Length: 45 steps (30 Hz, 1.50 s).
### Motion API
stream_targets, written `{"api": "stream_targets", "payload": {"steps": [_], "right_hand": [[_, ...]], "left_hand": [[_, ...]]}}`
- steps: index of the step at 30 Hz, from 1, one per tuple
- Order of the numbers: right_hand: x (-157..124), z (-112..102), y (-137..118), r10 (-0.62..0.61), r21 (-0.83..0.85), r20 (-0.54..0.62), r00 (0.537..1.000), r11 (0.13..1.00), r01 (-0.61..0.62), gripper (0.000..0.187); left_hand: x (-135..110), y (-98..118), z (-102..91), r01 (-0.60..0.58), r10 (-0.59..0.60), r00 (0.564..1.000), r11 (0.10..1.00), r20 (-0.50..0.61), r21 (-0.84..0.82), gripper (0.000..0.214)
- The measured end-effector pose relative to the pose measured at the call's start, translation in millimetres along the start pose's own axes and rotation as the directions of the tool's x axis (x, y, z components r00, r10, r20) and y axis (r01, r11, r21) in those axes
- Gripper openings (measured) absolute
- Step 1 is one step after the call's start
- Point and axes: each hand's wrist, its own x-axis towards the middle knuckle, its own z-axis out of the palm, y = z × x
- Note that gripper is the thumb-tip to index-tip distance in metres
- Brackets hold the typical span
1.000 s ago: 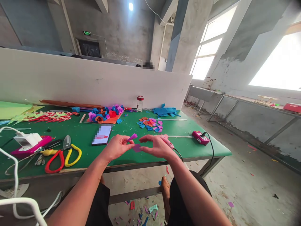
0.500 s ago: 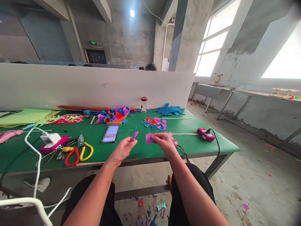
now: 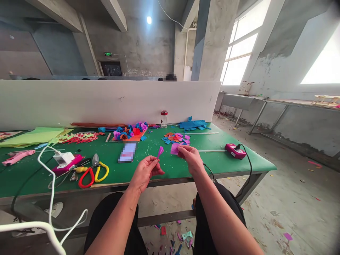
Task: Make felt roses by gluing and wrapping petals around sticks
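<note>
My left hand (image 3: pixel 146 170) is closed in a pinch on a small rolled purple paper piece (image 3: pixel 160 151), held upright over the front of the green table (image 3: pixel 111 166). A little to its right, my right hand (image 3: pixel 190 156) pinches a flat pink-purple paper square (image 3: pixel 174 148) by its edge. The two hands are apart, with a gap between the two pieces. Just beyond the right hand lies a pile of cut paper squares (image 3: pixel 175 138) in blue, orange and pink.
A phone (image 3: pixel 127 153), red and yellow scissors (image 3: pixel 92 174), a pink device with a white charger (image 3: pixel 65 161), finished paper flowers (image 3: pixel 130 129), a glass jar (image 3: pixel 164 118), blue scraps (image 3: pixel 192 124) and a pink box with a black cord (image 3: pixel 235 150) lie on the table. A white partition (image 3: pixel 106 101) stands behind.
My right hand has moved away from the left, carrying the pink square forward toward the pile. My left hand stays pinched on the rolled piece. The view has shifted slightly.
</note>
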Motion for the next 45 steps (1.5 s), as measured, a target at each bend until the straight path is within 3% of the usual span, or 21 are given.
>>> {"api": "stream_targets", "payload": {"steps": [5,10,18,26,33,45], "right_hand": [[1,1,2,-0.008,0.032,-0.005,1.000,0.999,0.008,0.022],[1,6,4,-0.030,0.043,0.020,0.999,0.999,0.029,0.018],[-3,12,0,-0.047,0.003,0.027,0.999,0.999,0.047,0.020],[-9,23,-5,-0.033,-0.021,0.045,0.998,0.999,0.034,0.021],[-12,29,0,-0.058,-0.018,0.034,0.998,0.998,0.059,0.019],[-14,32,4,-0.055,-0.015,0.034,0.998,0.998,0.056,0.018]], "left_hand": [[4,-2,0.3,0.034,-0.035,0.999,0.998,-0.015,-0.047,0.037],[4,-2,6.4,-0.039,0.039,0.999,0.999,-0.002,-0.013,0.036],[8,-9,4.1,-0.162,0.178,0.976,0.979,-0.129,0.123,0.031],[6,-5,12.4,-0.130,0.127,0.984,0.991,-0.126,-0.015,0.034],[7,-5,14.5,-0.181,0.180,0.965,0.983,-0.193,0.014,0.032],[6,-12,19.1,-0.136,0.145,0.977,0.989,-0.156,0.065,0.034]]}}
